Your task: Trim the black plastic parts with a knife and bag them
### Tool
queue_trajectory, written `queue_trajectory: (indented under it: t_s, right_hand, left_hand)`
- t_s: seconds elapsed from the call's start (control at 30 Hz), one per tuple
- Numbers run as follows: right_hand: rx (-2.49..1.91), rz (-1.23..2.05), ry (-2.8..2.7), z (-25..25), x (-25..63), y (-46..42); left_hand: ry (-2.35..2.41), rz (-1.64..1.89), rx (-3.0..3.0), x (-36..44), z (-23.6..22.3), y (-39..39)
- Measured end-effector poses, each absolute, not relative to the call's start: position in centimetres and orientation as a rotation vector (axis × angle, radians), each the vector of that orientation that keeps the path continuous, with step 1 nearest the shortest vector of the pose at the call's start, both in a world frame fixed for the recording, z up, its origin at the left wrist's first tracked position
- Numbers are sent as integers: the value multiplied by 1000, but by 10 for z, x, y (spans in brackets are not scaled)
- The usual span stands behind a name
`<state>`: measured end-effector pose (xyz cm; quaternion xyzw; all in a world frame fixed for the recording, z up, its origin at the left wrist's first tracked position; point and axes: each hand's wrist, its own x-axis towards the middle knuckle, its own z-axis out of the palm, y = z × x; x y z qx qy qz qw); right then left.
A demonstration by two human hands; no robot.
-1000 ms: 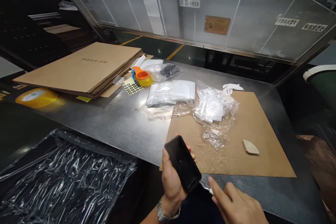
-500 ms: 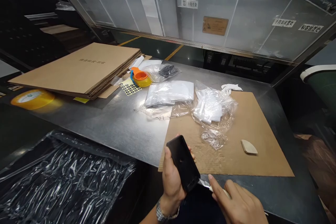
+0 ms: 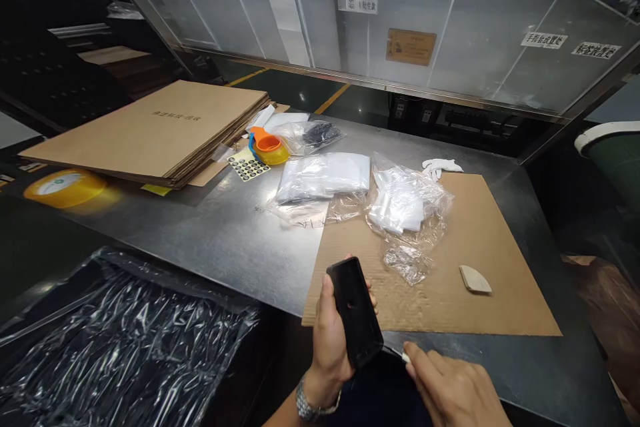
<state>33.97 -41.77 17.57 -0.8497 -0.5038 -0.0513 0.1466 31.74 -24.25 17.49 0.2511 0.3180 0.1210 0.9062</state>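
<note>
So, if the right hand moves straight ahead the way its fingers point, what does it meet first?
Most likely the black phone held in the left hand: the right hand points up-left at its lower corner, almost touching it, though depth is unclear.

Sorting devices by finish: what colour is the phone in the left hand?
Glossy black phone, held in the left hand; head view.

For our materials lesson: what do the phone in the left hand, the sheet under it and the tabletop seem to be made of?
Phone: glossy black glass or plastic, judging by its faint reflections; which one is unclear.
Sheet: brown corrugated cardboard, matte, with ribbed lines showing on its surface.
Tabletop: bare metal, probably steel, with a dull grey brushed sheen that mirrors the light.
The left hand grips the phone.
</note>
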Motion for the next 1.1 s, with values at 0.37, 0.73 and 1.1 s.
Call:
queue_trajectory:
  t_s: [0.37,0.73,1.1]
  right_hand:
    - [-1886,1107,-675,164,340,-415]
    - [-1843,689,-655,168,349,-408]
    - [-2229,380,-1184,169,345,-396]
  left_hand:
    - [532,480,641,314,172,-255]
    - [718,-210,372,329,155,-246]
    - [812,-361,382,322,146,-273]
